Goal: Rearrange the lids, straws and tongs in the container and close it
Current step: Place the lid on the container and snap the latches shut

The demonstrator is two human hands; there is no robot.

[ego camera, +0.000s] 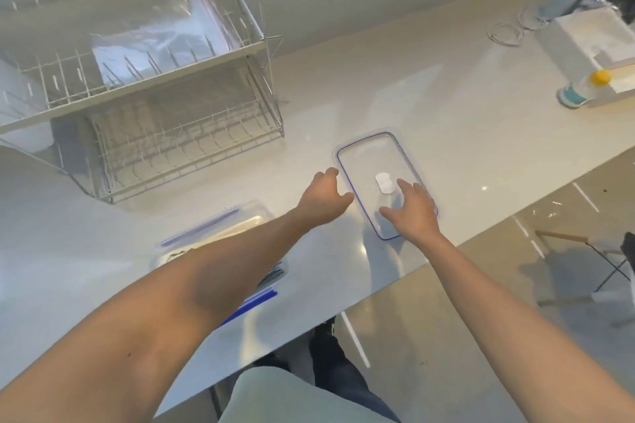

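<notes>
At the middle of the worktop (429,106) both hands reach for the clear container lid (369,161), which lies flat with its blue seal showing. The right hand (414,211) rests on its near end with fingers spread and straight, gripping nothing; the left hand (326,197) hovers just beside its 9 o'clock edge, fingers loosely curled and empty. Toward 7 o'clock, under the left forearm, stands the container (220,227), its contents blurred. A wire dish rack (165,113) sits at 10 o'clock, and a yellow-capped bottle (584,89) at 2 o'clock.
</notes>
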